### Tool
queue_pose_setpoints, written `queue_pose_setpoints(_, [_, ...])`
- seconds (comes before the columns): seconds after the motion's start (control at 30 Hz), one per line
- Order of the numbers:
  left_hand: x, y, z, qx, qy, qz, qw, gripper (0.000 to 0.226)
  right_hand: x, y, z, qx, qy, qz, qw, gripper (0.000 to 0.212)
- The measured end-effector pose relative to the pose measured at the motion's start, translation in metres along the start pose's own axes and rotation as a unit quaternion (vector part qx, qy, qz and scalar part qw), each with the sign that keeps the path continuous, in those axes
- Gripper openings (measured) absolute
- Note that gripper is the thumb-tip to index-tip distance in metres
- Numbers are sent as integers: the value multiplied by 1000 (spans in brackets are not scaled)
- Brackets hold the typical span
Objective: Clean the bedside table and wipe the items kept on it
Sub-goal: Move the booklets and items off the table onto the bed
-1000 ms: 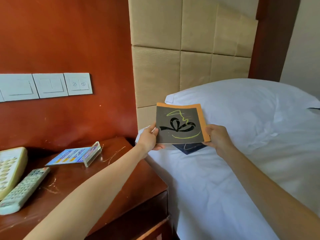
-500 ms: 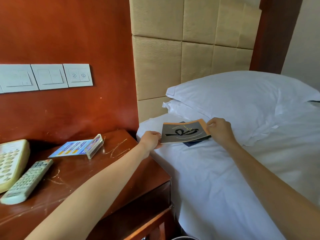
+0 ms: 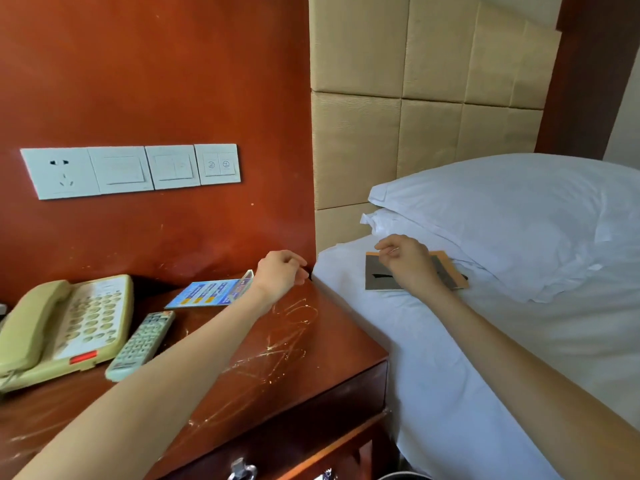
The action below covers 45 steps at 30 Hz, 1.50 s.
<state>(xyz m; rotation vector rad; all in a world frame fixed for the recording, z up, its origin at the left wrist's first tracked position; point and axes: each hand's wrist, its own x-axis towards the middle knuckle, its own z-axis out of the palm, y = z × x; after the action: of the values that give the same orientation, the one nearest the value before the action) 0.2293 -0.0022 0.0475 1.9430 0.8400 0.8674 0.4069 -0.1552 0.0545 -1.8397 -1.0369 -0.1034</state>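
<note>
So the booklet (image 3: 379,275) has gone from both hands to lying flat on the bed (image 3: 433,358), right up against the pillow (image 3: 512,223). The right hand (image 3: 405,259) hovers just over it, fingers loosely curled and holding nothing. The left hand (image 3: 278,271) has swung back over the table (image 3: 304,344), also loosely curled and empty, next to the card (image 3: 207,293). Looks like items are getting parked on the bed to free up the tabletop. Phone (image 3: 62,327) and remote (image 3: 140,344) are on the table, and no cloth shows yet.
</note>
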Motion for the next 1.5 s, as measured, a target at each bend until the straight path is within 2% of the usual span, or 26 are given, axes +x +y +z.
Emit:
queue_pose_setpoints(0.17, [-25,-21,-72,106,45,46,992,32,-18,-50,50,42,-60,-52,996,22])
queue_pose_setpoints(0.37, [-61,-46,-148,223,85,30,971,22,-42,-94,107,68,-110,-100,987,21])
queue_pose_setpoints(0.53, [-93,-71,-189,367,71,9,927,25,-55,-124,155,53,-148,-132,979,24])
queue_pose_setpoints(0.73, [-123,-94,-213,448,19,-35,893,40,-59,-155,208,29,-229,-143,962,33])
queue_pose_setpoints(0.9, [-134,-113,-209,480,16,-57,875,63,-53,-168,249,14,-303,-136,943,42])
queue_pose_setpoints(1.17, [-134,-121,-187,529,50,-54,845,76,-50,-170,298,-65,-382,-109,915,43])
queue_pose_setpoints(1.33, [-128,-120,-182,539,55,-68,838,64,-48,-165,314,-74,-385,-83,916,41])
queue_pose_setpoints(1.5, [-130,-120,-180,507,55,-56,859,51,-47,-162,312,-28,-353,-43,934,38])
